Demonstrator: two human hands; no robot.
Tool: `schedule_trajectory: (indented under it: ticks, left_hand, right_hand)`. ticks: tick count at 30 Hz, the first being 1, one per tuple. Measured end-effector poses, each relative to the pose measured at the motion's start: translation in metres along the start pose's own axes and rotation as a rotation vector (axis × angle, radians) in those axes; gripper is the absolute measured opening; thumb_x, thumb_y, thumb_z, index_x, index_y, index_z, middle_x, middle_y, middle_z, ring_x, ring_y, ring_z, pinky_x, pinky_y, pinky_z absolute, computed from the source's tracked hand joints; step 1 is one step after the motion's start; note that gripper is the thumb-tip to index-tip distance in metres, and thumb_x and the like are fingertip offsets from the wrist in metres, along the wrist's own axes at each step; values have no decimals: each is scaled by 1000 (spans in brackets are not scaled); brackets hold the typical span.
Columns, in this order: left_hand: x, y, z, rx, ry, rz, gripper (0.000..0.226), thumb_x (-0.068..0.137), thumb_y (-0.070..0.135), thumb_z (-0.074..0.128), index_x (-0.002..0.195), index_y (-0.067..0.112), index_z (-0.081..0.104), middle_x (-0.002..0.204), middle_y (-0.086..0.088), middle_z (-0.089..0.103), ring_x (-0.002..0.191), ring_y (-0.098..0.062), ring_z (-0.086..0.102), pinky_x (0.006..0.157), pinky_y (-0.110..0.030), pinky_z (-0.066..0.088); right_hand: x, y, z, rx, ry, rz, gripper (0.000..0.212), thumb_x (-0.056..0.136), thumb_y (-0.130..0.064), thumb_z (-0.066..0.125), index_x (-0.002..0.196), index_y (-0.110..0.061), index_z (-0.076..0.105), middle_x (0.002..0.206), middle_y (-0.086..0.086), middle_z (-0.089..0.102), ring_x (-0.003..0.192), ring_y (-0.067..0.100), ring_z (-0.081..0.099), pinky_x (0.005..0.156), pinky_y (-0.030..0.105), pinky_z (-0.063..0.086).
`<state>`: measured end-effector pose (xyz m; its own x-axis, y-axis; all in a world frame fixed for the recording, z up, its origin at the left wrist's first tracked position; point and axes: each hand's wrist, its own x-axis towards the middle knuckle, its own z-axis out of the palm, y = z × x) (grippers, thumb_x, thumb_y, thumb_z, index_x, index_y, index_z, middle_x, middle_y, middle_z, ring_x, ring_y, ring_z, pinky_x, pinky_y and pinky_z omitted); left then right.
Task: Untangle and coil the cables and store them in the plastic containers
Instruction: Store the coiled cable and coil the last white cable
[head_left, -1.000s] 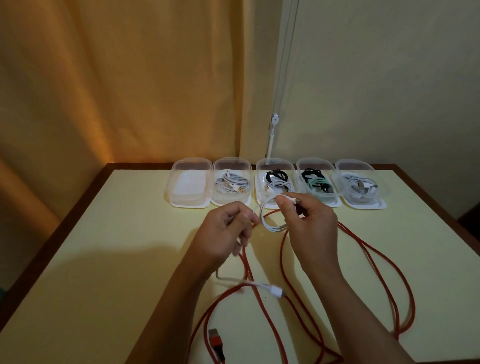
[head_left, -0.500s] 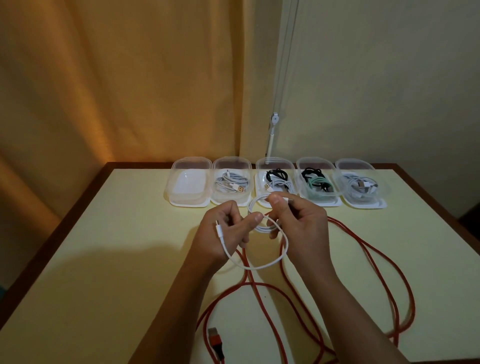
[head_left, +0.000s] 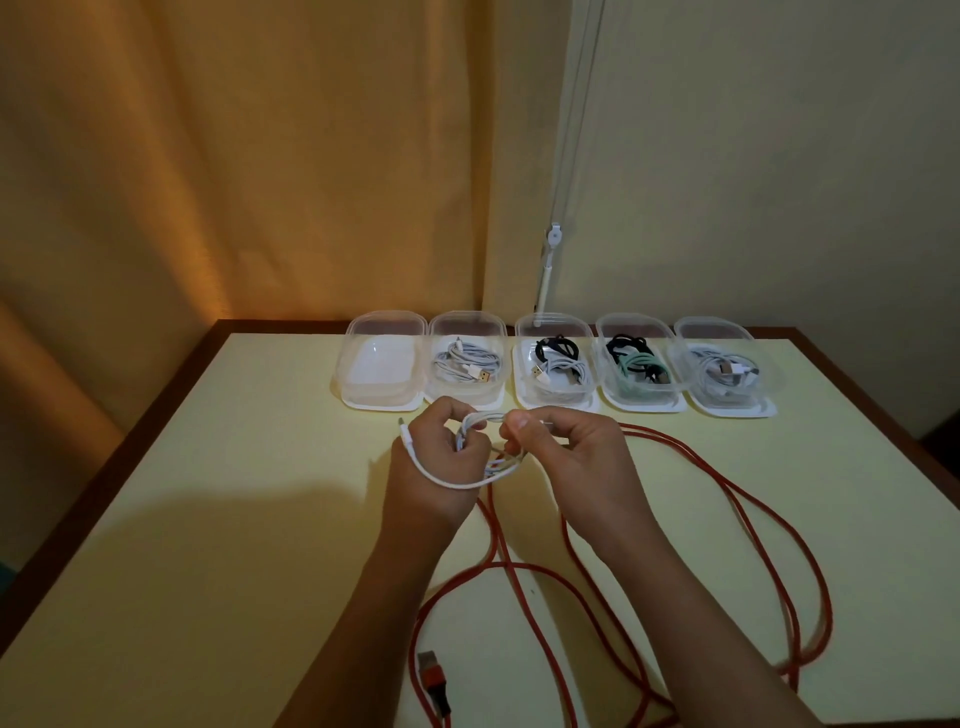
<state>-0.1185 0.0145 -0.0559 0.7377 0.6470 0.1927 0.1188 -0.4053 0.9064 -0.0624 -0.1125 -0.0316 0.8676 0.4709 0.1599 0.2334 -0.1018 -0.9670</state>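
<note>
Where the desk (head_left: 208, 519) meets its far edge, five clear plastic containers (head_left: 558, 364) stand in a row: the leftmost container (head_left: 382, 366) holds no cable, the other four hold coiled white, black and green ones. Nearer the middle, the left hand (head_left: 436, 462) and right hand (head_left: 569, 457) each pinch the white cable (head_left: 447, 482) in curled fingers, its loops held between them above the desk. A red cable (head_left: 753, 545) sprawls toward the near right corner; an orange curtain (head_left: 234, 156) and pale wall (head_left: 779, 156) stand behind.

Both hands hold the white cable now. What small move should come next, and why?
Probably wrap the loose end around the coil. The white cable is nearly all looped between the left hand and right hand, and the leftmost container holds no cable.
</note>
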Motion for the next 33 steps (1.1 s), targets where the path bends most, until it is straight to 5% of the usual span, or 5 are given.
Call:
schedule_trajectory:
  ticks: [9,15,20,28,33]
  left_hand:
    - [5,-3,-4,9,-22,-173,31,91,31,63,77,4,65,67,-10,60,60,-15,48,59,-30,40]
    - [2,1,-4,-403,-300,-286,30,89,36,68,86,7,73,79,-10,72,78,-28,67,88,-43,57]
    - [-1,7,-6,-599,-444,-287,27,96,23,61,94,-4,58,66,-5,51,60,-15,55,79,-37,57]
    - [-2,1,-1,-56,22,-93,10,92,30,67,89,21,64,79,17,65,70,5,59,57,-3,39]
    - [1,-3,-6,-379,62,-194,13,89,33,70,90,22,77,82,4,76,78,-14,70,73,-29,52]
  right_hand:
    - [1,5,3,57,47,128,25,97,-35,63,79,-25,77,61,-8,60,61,6,53,66,26,44]
    - [2,7,2,88,155,146,23,96,-32,65,81,-21,78,56,0,59,52,10,50,60,32,45]
    - [5,10,-3,114,265,157,24,94,-35,67,80,-19,76,56,1,58,53,13,49,59,34,43]
    - [4,9,-2,20,95,170,26,93,-31,65,77,-12,72,60,-2,58,59,6,53,66,30,44]
    - [5,9,-1,5,18,181,31,99,-22,55,80,-8,74,63,-5,65,60,4,57,66,29,46]
